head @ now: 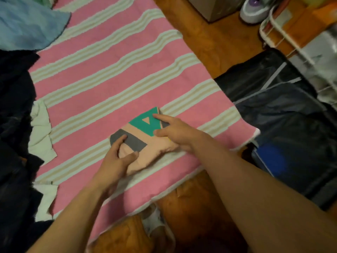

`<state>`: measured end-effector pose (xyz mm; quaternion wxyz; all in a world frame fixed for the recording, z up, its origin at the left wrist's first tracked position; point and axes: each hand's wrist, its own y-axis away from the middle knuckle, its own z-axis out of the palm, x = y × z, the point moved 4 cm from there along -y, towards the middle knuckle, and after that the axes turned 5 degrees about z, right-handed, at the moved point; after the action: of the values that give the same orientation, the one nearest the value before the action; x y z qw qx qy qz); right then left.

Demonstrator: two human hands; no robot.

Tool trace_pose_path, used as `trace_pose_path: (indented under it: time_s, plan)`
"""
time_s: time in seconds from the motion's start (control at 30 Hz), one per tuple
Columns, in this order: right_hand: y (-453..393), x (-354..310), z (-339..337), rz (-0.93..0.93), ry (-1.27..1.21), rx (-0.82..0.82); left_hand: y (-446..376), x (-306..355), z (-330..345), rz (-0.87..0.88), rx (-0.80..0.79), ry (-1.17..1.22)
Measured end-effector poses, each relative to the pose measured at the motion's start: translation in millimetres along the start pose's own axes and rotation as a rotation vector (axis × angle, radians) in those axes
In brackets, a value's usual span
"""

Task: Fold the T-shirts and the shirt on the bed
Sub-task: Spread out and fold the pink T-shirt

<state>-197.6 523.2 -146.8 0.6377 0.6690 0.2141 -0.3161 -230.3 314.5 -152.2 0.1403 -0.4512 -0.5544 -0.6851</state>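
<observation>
Near the bed's [113,73] near edge, on the pink striped cover, lies a folded peach T-shirt [145,150] with teal and grey shapes. The left hand [116,159] rests on its near left part, fingers apart and lightly bent, touching the grey band. The right hand [175,132] presses its right side, fingers spread over the teal patch. Along the bed's left edge lie dark clothes [14,106], a white garment [41,132] and a blue cloth [27,22].

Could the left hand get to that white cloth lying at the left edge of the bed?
Probably yes. The left hand rests on the folded peach T-shirt, and only bare striped blanket lies between it and the white cloth.
</observation>
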Motion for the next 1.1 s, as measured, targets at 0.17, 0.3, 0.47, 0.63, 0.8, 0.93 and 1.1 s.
trace_pose_path:
  time_s: [0.17, 0.3, 0.47, 0.63, 0.8, 0.93, 1.1]
  plan:
    - [113.7, 89.7, -97.2, -0.082, -0.182, 0.148, 52.8, -0.5, 120.4, 0.042, -0.167, -0.007]
    - [221.4, 245.0, -229.8, 0.026, -0.368, 0.363, 78.2, -68.5, 303.8, -0.088, -0.419, 0.0]
    - [308.0, 425.2, -371.1, 0.261, -0.514, 0.758, 71.6, -202.9, 528.3, -0.192, -0.602, -0.402]
    - [292.5, 535.2, -468.2, 0.331, -0.26, 1.065, 33.8, -301.6, 639.2, -0.066, -0.686, -0.85]
    - [225.4, 537.7, -516.4, 0.168, -0.263, 1.1, 4.2, -325.7, 620.7, 0.106, -0.691, -1.155]
    - [162.0, 538.8, -524.8, -0.026, -0.49, 1.101, -42.6, -324.3, 588.8, 0.219, -0.548, -1.177]
    - [43.4, 602.8, -503.0, 0.117, -0.432, 0.933, -105.1, -342.9, 606.7, 0.335, -0.631, -1.24]
